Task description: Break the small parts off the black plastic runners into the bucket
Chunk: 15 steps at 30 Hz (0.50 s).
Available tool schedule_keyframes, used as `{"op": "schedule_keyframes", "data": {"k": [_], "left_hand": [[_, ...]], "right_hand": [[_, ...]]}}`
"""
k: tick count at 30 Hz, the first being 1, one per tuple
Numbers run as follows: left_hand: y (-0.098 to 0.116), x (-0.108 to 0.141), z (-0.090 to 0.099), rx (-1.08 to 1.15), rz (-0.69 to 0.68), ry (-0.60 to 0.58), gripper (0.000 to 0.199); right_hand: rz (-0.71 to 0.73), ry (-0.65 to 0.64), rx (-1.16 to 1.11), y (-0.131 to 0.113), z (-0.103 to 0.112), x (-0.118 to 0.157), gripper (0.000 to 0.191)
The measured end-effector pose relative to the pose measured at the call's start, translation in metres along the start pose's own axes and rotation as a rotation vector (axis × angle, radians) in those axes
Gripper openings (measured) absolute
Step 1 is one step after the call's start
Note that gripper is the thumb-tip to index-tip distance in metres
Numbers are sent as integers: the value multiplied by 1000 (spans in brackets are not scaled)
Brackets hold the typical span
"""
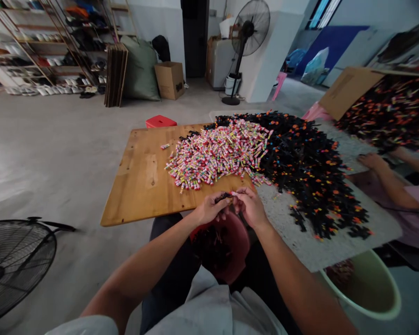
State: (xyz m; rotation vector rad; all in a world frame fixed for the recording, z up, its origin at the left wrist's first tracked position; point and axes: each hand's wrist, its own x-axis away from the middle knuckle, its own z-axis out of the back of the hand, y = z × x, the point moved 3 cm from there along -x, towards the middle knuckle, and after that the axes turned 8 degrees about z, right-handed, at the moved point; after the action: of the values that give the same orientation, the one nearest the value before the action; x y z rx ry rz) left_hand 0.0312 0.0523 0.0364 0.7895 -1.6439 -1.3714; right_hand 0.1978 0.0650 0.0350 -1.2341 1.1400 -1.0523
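Observation:
My left hand (212, 207) is closed on a small black piece (224, 197), above a red bucket (242, 237) between my legs. Close beside it, my right hand (248, 204) pinches a small pink-and-white tube (234, 193) whose tip meets the black piece. Dark pieces lie inside the bucket. In front of my hands, a heap of pink-and-white tubes (216, 156) covers part of the wooden board (139, 186). A large pile of black pieces with orange and blue tips (300, 158) spreads to the right of it.
Another person's hand (373, 162) is at the right, beside the grey table (289, 242). A cardboard box (351, 90) spills more black pieces there. A pale green tub (373, 284) stands below. A floor fan (17, 265) is at left, and a red stool (160, 121) behind the board.

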Motion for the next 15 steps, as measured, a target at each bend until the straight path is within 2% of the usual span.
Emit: {"op": "schedule_keyframes", "data": {"k": [3, 5, 11, 15], "left_hand": [[3, 2, -4, -17, -13, -28, 50], [3, 3, -6, -15, -11, -53, 51], [4, 7, -8, -7, 24, -156, 55], [5, 9, -8, 10, 18, -185, 54]], "right_hand": [[-21, 40, -148, -5, 3, 5, 26], [4, 26, -165, -9, 7, 7, 24], [118, -42, -22, -21, 18, 12, 14], [156, -76, 85, -30, 22, 15, 11]]}}
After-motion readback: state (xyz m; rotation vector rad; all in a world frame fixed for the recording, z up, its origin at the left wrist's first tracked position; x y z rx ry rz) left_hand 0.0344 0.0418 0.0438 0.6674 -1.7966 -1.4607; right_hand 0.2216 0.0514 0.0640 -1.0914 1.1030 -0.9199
